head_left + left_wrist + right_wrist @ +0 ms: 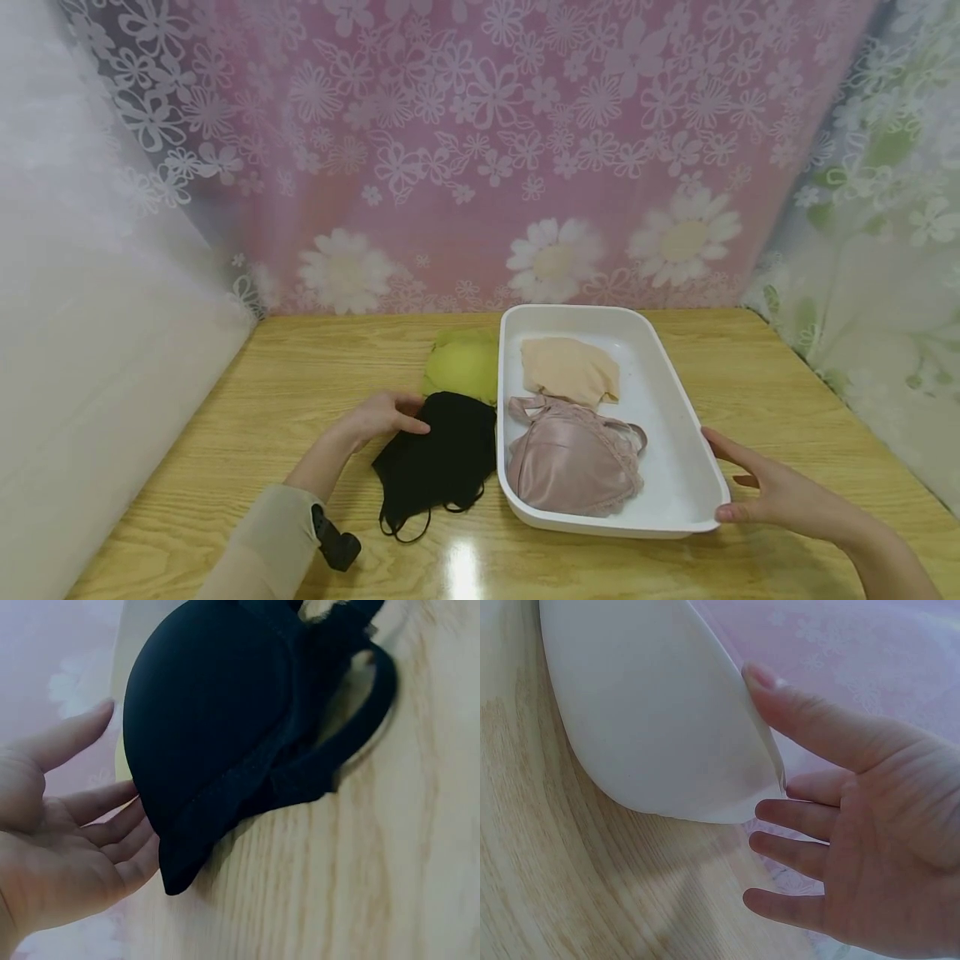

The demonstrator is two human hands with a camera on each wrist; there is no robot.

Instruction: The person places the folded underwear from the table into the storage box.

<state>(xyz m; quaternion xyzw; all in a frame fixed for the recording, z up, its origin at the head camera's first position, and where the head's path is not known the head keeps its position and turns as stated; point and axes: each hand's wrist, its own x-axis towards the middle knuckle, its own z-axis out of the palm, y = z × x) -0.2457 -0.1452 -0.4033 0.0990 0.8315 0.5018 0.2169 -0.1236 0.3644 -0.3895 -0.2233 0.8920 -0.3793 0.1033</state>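
Observation:
A black bra (452, 450) lies on the table left of a white tray (678, 408), its straps toward the front. My left hand (386, 417) is at the bra's left edge, thumb apart from the fingers. In the left wrist view the fingertips of the left hand (82, 840) meet the edge of the black cup (210, 705). Beside the tray's right front corner is my right hand (787, 496). In the right wrist view its thumb touches the tray's rim and the other fingers extend loosely. Inside the tray are a dusty-pink satin bra (573, 462) and a beige garment (570, 369).
A yellow-green garment (461, 364) lies behind the black bra, against the tray's left side. The wooden table (322, 350) ends at a pink flowered curtain (450, 208). Pale sheets hang at the left and right. A black strap device (335, 540) is on the left wrist.

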